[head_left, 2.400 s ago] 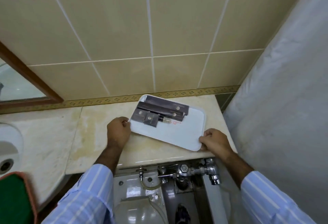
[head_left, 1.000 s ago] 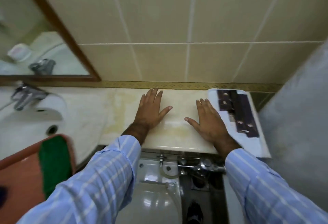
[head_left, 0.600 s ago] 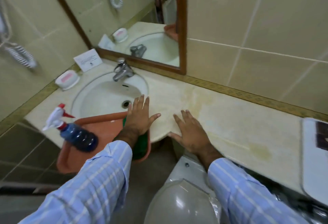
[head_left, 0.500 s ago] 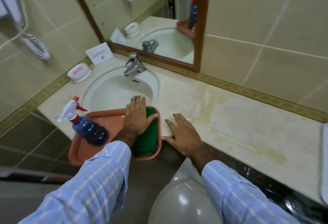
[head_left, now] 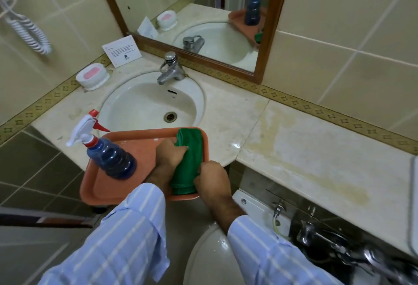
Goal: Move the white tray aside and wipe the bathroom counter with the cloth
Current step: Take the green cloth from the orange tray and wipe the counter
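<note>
A folded green cloth [head_left: 188,162] lies in the right part of an orange tray [head_left: 117,185] at the counter's front edge. My left hand [head_left: 169,154] is closed on the cloth's left side. My right hand [head_left: 211,178] grips its near right edge. The white tray [head_left: 414,205] shows only as a sliver at the right edge of the view, on the beige stone counter [head_left: 305,156], which is stained yellow.
A blue spray bottle [head_left: 106,156] stands on the orange tray's left. Behind it is the white sink [head_left: 149,104] with a chrome tap [head_left: 169,67], a soap dish [head_left: 92,76] and a card [head_left: 122,50]. A mirror [head_left: 210,13] hangs above. A toilet [head_left: 210,257] is below.
I turned left from the white tray to the sink area. Both hands left the flat counter and closed on the green cloth in the orange tray.
</note>
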A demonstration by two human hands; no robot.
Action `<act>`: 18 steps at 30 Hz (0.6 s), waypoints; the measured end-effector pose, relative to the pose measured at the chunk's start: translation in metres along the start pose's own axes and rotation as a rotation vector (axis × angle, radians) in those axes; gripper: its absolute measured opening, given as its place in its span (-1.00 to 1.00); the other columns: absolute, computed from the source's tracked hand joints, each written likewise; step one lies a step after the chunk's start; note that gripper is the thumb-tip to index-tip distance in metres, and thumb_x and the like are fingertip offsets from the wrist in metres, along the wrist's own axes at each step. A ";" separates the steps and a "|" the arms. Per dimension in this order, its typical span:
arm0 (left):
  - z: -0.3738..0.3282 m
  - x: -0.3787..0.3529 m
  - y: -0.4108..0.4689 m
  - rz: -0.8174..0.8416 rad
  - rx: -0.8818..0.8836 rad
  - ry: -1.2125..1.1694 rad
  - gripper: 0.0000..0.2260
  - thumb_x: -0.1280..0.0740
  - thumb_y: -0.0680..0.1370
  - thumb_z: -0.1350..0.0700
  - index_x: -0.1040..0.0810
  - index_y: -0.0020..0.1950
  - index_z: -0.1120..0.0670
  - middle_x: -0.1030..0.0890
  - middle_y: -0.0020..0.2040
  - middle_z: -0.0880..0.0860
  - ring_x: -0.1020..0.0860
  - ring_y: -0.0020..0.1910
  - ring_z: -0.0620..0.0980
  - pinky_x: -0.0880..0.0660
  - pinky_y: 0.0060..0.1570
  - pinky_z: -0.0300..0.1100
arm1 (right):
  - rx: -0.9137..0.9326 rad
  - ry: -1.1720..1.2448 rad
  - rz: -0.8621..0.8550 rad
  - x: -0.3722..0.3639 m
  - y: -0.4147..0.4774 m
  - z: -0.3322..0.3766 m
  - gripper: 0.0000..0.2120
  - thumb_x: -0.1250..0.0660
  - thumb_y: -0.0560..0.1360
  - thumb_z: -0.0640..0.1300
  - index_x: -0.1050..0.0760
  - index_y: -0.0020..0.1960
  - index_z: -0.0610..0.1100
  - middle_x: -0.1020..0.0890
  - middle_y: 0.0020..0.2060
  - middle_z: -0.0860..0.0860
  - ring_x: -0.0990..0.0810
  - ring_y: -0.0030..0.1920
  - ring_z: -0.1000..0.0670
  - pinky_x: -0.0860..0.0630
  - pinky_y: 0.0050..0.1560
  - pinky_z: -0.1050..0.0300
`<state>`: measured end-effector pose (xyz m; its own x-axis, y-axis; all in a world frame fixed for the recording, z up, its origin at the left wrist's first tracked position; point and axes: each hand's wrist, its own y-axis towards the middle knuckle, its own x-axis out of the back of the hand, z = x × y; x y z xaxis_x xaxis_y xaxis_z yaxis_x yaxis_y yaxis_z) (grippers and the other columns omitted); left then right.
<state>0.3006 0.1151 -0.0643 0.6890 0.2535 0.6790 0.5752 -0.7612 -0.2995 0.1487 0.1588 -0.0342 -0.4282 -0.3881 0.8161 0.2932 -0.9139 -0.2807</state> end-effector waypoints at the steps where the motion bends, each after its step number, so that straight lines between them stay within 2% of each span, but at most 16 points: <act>1: -0.002 0.001 -0.004 -0.009 0.023 -0.094 -0.89 -0.46 0.45 0.12 -0.71 -0.08 0.13 -0.75 -0.11 0.10 -0.71 -0.07 0.12 -0.61 -0.12 -0.08 | -0.015 0.068 -0.031 0.003 -0.002 -0.002 -0.81 -0.32 0.45 -0.18 -0.66 -0.01 -0.21 -0.67 -0.03 -0.16 -0.66 -0.01 -0.22 -0.59 -0.02 0.01; 4: -0.017 0.000 -0.019 -0.015 -0.023 -0.379 -0.88 -0.46 0.46 0.14 -0.69 -0.02 0.11 -0.75 -0.12 0.05 -0.73 -0.09 0.09 -0.69 -0.08 0.02 | -0.084 0.340 -0.174 0.020 -0.008 -0.016 -0.87 -0.39 0.38 -0.11 -0.66 -0.12 -0.11 -0.65 -0.12 -0.02 -0.63 -0.13 -0.05 -0.55 -0.11 0.14; 8: -0.062 -0.022 -0.024 0.060 -0.175 -0.416 -0.79 -0.50 0.49 0.13 -0.67 0.09 0.14 -0.74 -0.07 0.01 -0.72 -0.06 0.01 -0.69 -0.06 -0.07 | -0.216 0.635 -0.359 0.050 -0.007 -0.055 -0.92 -0.45 0.35 -0.20 -0.63 -0.16 -0.10 -0.67 -0.29 0.07 -0.58 -0.29 0.18 -0.46 -0.27 0.43; 10: -0.085 -0.045 -0.020 0.071 -0.277 -0.284 -0.73 -0.51 0.47 0.07 -0.66 0.12 0.14 -0.73 -0.01 0.06 -0.71 -0.03 0.06 -0.67 0.00 0.00 | -0.260 0.651 -0.408 0.062 -0.001 -0.080 -0.90 -0.47 0.36 -0.23 -0.64 -0.13 -0.12 -0.67 -0.27 0.05 -0.57 -0.29 0.19 -0.47 -0.24 0.41; 12: -0.105 -0.069 -0.021 0.054 -0.362 -0.055 -0.60 -0.50 0.49 0.08 -0.58 0.30 0.15 -0.67 0.18 0.13 -0.65 0.14 0.12 -0.59 0.17 -0.04 | -0.247 0.643 -0.372 0.069 0.007 -0.104 -0.87 -0.47 0.39 -0.23 -0.67 -0.06 -0.14 -0.70 -0.21 0.00 -0.60 -0.27 0.15 -0.60 -0.11 0.22; 14: -0.116 -0.093 -0.027 0.045 -0.429 0.206 -0.38 -0.44 0.55 0.10 -0.30 0.56 0.16 -0.43 0.47 0.17 -0.43 0.45 0.15 -0.39 0.42 -0.05 | -0.181 0.534 -0.298 0.073 0.014 -0.127 -0.81 -0.47 0.45 -0.15 -0.69 0.05 -0.16 -0.73 -0.12 -0.04 -0.66 -0.17 0.05 -0.64 0.03 0.07; 15: -0.119 -0.105 -0.032 0.043 -0.496 0.327 -0.33 -0.39 0.58 0.08 -0.18 0.62 0.15 -0.29 0.57 0.17 -0.29 0.55 0.15 -0.26 0.52 -0.05 | -0.140 0.421 -0.271 0.077 0.018 -0.140 -0.76 -0.45 0.49 -0.08 -0.69 0.11 -0.15 -0.74 -0.05 -0.05 -0.68 -0.08 0.00 -0.62 0.08 0.05; 16: -0.119 -0.120 -0.037 0.064 -0.580 0.437 -0.33 -0.34 0.61 0.04 -0.13 0.64 0.15 -0.21 0.62 0.16 -0.19 0.61 0.15 -0.16 0.57 -0.04 | -0.103 0.306 -0.250 0.084 0.021 -0.156 -0.73 -0.41 0.52 -0.03 -0.68 0.15 -0.15 -0.73 0.01 -0.06 -0.67 0.00 -0.04 -0.59 0.12 0.06; 18: -0.105 -0.146 -0.047 0.161 -0.670 0.586 -0.39 -0.22 0.66 -0.07 -0.16 0.64 0.14 -0.17 0.66 0.15 -0.11 0.65 0.15 -0.05 0.62 0.01 | -0.067 0.158 -0.249 0.103 0.029 -0.195 -0.69 -0.32 0.59 -0.01 -0.63 0.22 -0.15 -0.69 0.14 -0.10 -0.63 0.14 -0.11 -0.50 0.21 0.06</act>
<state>0.1267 0.0509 -0.0789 0.2989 -0.0913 0.9499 -0.0125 -0.9957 -0.0918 -0.0539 0.0688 -0.0571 -0.6094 -0.1604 0.7765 0.1082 -0.9870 -0.1190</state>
